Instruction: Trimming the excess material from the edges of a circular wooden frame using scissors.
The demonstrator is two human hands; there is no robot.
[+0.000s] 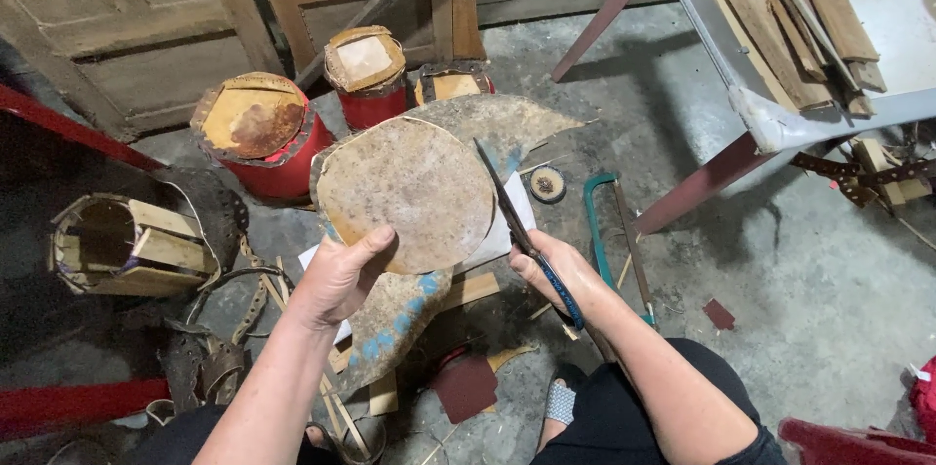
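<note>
Cutting hide disc (405, 197) with scissors (517, 221); drums (263, 134) behind.

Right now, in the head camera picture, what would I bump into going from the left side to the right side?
Open wooden drum shell → big red drum → left hand on the round hide disc → scissors in the right hand → green-framed hacksaw → table with wooden slats.
</note>
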